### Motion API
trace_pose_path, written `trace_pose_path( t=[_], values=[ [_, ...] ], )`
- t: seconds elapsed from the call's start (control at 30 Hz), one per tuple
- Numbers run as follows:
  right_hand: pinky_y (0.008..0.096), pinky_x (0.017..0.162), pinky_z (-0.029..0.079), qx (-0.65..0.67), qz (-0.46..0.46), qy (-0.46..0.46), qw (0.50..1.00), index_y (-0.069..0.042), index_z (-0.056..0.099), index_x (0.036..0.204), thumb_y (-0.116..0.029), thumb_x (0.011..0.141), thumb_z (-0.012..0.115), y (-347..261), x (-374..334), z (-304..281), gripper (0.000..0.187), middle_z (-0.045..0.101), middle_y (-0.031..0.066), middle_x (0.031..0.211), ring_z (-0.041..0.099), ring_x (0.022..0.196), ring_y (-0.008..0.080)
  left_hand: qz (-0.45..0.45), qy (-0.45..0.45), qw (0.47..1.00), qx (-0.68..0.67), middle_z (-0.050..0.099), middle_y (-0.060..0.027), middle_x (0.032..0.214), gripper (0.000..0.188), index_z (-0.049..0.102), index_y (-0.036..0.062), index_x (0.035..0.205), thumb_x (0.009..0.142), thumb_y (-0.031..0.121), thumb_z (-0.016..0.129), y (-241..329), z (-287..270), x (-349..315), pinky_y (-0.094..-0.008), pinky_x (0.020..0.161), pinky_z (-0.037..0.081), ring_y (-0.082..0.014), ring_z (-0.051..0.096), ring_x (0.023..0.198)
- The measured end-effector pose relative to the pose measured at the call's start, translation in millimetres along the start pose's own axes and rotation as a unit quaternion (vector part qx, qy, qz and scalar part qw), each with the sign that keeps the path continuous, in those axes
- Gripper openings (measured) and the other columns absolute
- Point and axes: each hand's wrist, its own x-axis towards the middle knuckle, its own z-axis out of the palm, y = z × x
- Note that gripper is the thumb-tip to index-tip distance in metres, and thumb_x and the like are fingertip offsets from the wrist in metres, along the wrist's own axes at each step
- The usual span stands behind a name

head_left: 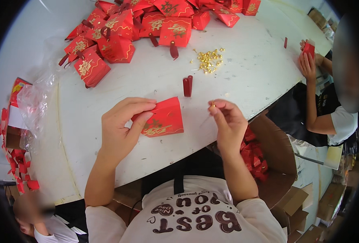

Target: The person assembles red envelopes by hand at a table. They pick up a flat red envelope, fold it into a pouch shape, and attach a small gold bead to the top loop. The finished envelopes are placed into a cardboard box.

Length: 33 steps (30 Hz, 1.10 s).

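My left hand [122,121] grips a small red gift box [167,119] with gold markings by its upper left edge, just above the white table. To its right, my right hand [230,123] pinches a small gold stud [213,104] between thumb and fingertips, apart from the box. Beyond the box lies a dark red strap [187,86], folded or doubled. A loose heap of gold studs [209,60] is spread farther back.
A big pile of red gift boxes [122,30] covers the far side of the table [147,75]. Clear plastic wrap [35,109] lies at left. A cardboard carton [276,158] holding red boxes stands below the right edge. A co-worker's hands [307,60] hold a red box at far right; another person sits lower left.
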Motion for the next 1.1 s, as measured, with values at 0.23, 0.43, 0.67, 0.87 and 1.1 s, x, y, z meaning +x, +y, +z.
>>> trace_pose_path(
  t=[0.23,0.43,0.67,0.87,1.1],
  values=[
    [0.0336,0.077,0.048,-0.399,-0.273,-0.298,0.823,-0.004,0.058,0.080,0.000,0.076,0.067,-31.1,62.7,-2.3,0.011,0.063,0.0082,0.111,0.053,0.103,0.0272,-0.015,-0.018,1.000,0.003,0.067,-0.0097,0.088,0.016,0.066,0.0002,0.091,0.076,-0.008,0.064,-1.6,-1.8,-14.0,-0.0261,0.069,0.050,-0.0184,0.063,0.078],
    [0.0315,0.081,0.046,-0.317,-0.095,-0.284,0.900,-0.003,0.060,0.082,0.004,0.073,0.067,-45.9,54.8,-31.5,0.014,0.063,0.0110,0.104,0.058,0.096,0.0222,-0.075,0.040,0.993,-0.080,0.067,-0.0091,0.087,0.015,0.062,-0.0010,0.092,0.079,-0.008,0.062,-4.2,10.1,-22.5,-0.0255,0.070,0.049,-0.0155,0.062,0.076],
    [0.0371,0.085,0.047,-0.375,-0.258,-0.310,0.835,-0.002,0.060,0.085,0.006,0.068,0.068,-43.6,7.0,-27.0,0.020,0.059,0.0129,0.113,0.053,0.107,0.0293,-0.033,0.098,0.990,-0.096,0.065,-0.0115,0.092,0.017,0.059,0.0003,0.095,0.080,-0.008,0.061,-7.8,24.0,-27.0,-0.0264,0.077,0.048,-0.0174,0.062,0.084],
    [0.0336,0.078,0.052,-0.450,-0.345,-0.201,0.799,0.003,0.058,0.088,0.007,0.075,0.064,5.9,20.3,-13.4,0.014,0.062,0.0138,0.104,0.061,0.094,0.0264,-0.012,0.091,0.992,-0.083,0.065,-0.0122,0.091,0.015,0.060,0.0002,0.093,0.080,-0.007,0.061,-6.7,20.3,-29.6,-0.0276,0.075,0.049,-0.0200,0.062,0.081],
    [0.0333,0.075,0.051,0.177,-0.059,-0.090,0.978,0.002,0.059,0.095,0.003,0.085,0.059,-34.2,-2.5,30.4,0.009,0.062,0.0131,0.101,0.063,0.086,0.0230,0.060,0.030,0.997,0.033,0.053,-0.0118,0.114,0.024,0.063,0.0014,0.097,0.078,-0.010,0.054,1.6,21.8,-21.5,-0.0304,0.081,0.044,-0.0217,0.054,0.096]
  ],
)
